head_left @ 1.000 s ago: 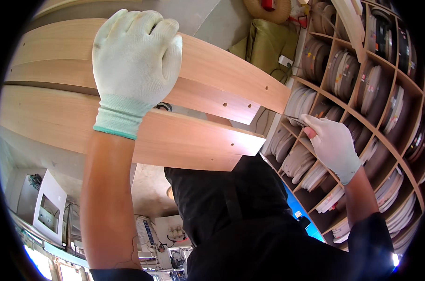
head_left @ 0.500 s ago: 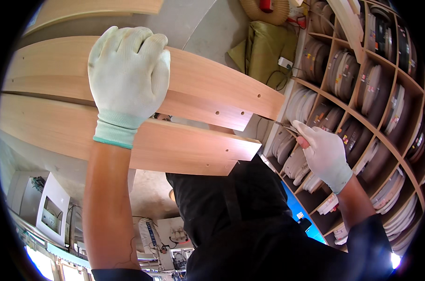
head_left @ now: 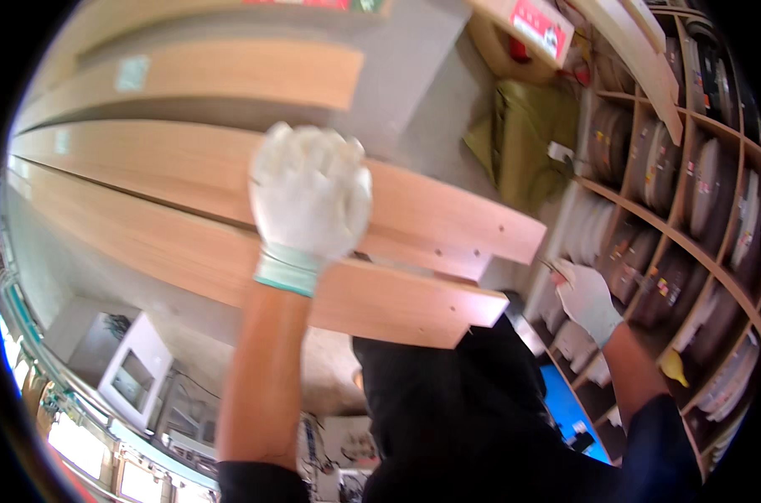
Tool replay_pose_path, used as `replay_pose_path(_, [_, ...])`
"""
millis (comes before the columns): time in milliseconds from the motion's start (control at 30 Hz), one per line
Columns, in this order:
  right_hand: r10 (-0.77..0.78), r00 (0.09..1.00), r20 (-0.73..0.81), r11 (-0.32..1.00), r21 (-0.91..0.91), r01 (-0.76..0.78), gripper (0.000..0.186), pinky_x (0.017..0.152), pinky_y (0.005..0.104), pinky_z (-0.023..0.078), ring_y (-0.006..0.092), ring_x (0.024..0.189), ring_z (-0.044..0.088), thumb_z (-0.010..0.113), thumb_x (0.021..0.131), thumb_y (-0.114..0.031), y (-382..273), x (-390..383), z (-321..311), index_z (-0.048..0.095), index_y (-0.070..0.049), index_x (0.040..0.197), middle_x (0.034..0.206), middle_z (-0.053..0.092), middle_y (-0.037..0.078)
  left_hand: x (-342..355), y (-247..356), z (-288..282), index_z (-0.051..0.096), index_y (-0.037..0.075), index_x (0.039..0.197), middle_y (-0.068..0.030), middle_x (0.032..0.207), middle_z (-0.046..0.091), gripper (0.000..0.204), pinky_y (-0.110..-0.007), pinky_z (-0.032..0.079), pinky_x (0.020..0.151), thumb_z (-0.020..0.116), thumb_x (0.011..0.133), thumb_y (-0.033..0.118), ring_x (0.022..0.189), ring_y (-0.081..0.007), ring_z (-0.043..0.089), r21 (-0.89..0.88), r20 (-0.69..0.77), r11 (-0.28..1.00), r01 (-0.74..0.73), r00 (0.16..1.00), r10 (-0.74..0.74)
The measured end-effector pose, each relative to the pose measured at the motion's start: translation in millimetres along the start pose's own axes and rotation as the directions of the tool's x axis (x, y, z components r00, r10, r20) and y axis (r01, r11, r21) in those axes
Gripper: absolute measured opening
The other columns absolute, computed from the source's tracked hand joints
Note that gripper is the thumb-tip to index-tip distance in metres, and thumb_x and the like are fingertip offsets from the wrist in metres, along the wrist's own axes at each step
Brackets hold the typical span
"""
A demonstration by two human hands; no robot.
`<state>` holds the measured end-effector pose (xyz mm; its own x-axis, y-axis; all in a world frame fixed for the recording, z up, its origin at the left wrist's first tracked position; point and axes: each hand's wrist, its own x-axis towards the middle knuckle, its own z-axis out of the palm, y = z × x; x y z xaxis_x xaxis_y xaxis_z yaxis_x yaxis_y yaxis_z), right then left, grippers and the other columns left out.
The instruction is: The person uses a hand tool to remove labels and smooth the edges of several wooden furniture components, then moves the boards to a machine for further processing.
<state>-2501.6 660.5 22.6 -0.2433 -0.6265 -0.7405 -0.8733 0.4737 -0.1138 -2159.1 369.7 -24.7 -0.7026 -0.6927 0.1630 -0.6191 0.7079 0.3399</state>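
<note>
Head view: planks and both hands sit lower, farther right; more of separate wooden plank with pale label shows above. Left white-gloved hand keeps place on long pale-wood planks with drilled holes, suggesting steady support; fingers curled, grip hidden. Right white-gloved hand pinches thin blurred object beside planks' ends.

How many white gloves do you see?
2: one on the left hand, over the boards; one on the right hand, in front of the shelves. No others show.
</note>
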Motion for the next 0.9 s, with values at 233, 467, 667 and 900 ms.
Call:
replay_pose_path(233, [0.14, 0.99, 0.007, 0.894, 0.428, -0.129, 0.04, 0.093, 0.0443, 0.054, 0.0383, 0.109, 0.068, 0.057, 0.093, -0.012, -5.6, -1.4, 18.7, 0.067, -0.006, 0.131, 0.118, 0.071, 0.021, -56.4, 16.4, -28.4, 0.067, 0.006, 0.118, -0.0117, 0.12, 0.066, 0.039, -0.056, 0.038, 0.109, 0.07, 0.082, 0.019, 0.118, -0.0341, 0.058, 0.025, 0.133, 0.994, 0.106, 0.985, -0.109])
replay_pose_path(467, [0.16, 0.987, -0.024, 0.838, 0.532, -0.122, 0.042, 0.073, 0.039, 0.056, 0.0284, 0.076, 0.071, 0.055, 0.091, -0.004, 8.2, 0.2, 30.6, 0.066, -0.005, 0.131, 0.093, 0.072, 0.019, 19.8, -59.7, -62.7, 0.062, 0.005, 0.131, -0.0168, 0.134, 0.062, 0.058, -0.053, 0.04, 0.111, 0.08, 0.079, 0.023, 0.134, -0.0398, 0.051, 0.291, 0.043, 0.957, -0.001, 0.999, -0.012])
replay_pose_path(667, [0.164, 0.986, -0.023, 0.717, 0.69, -0.103, 0.039, 0.068, 0.0325, 0.053, 0.0188, 0.071, 0.067, 0.055, 0.094, -0.004, -7.2, 0.8, 0.5, 0.066, -0.001, 0.131, 0.085, 0.068, 0.013, 90.4, -127.7, -78.3, 0.063, 0.005, 0.122, -0.0141, 0.12, 0.065, 0.065, -0.05, 0.043, 0.107, 0.09, 0.066, 0.024, 0.117, -0.0358, 0.058, 0.228, 0.42, 0.967, -0.118, 0.908, 0.012])
replay_pose_path(900, [-0.033, 0.989, -0.145, 0.914, 0.396, 0.089, 0.032, 0.072, 0.0436, 0.055, 0.0334, 0.081, 0.071, 0.06, 0.095, -0.013, -17.3, -1.3, -40.8, 0.07, -0.007, 0.125, 0.094, 0.073, 0.016, 65.8, -35.9, -34.1, 0.065, 0.007, 0.12, -0.0116, 0.119, 0.064, 0.068, -0.049, 0.044, 0.103, 0.091, 0.062, 0.028, 0.115, -0.033, 0.058, 0.031, 0.389, 0.984, -0.177, 0.909, 0.152])
